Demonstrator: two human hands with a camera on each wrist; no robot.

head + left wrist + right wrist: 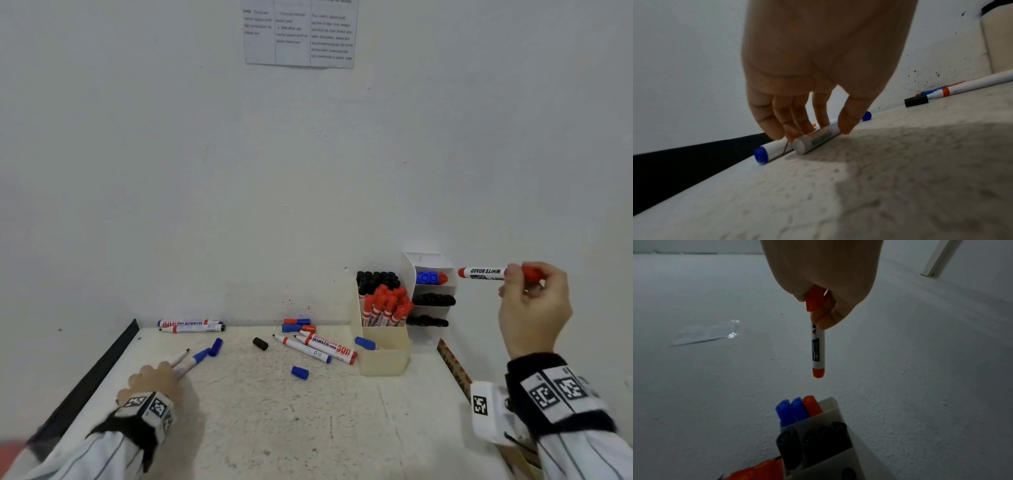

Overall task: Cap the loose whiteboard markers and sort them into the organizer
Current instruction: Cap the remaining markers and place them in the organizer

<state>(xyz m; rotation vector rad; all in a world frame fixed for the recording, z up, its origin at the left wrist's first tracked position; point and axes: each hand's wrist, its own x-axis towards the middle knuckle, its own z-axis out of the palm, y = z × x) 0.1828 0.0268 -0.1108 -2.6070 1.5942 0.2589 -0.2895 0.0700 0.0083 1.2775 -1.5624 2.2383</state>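
My right hand (513, 277) pinches a capped red marker (486, 273) by its cap end and holds it level in the air, just right of the white tiered organizer (431, 263). In the right wrist view the red marker (818, 350) points at the organizer's top tier (830, 408), which holds blue and red caps. My left hand (168, 370) is down on the table, thumb and fingertips (846, 126) pinching a white marker (813, 141) that lies beside a blue-ended marker (760, 154). Loose uncapped markers (308, 347), a black cap (260, 343) and a blue cap (300, 372) lie mid-table.
A cream box (383, 356) with red and black markers stands left of the tiered organizer. More markers (190, 325) lie against the wall. A black strip (85, 387) lines the table's left edge, and a brown ruler (454, 370) lies along the right edge.
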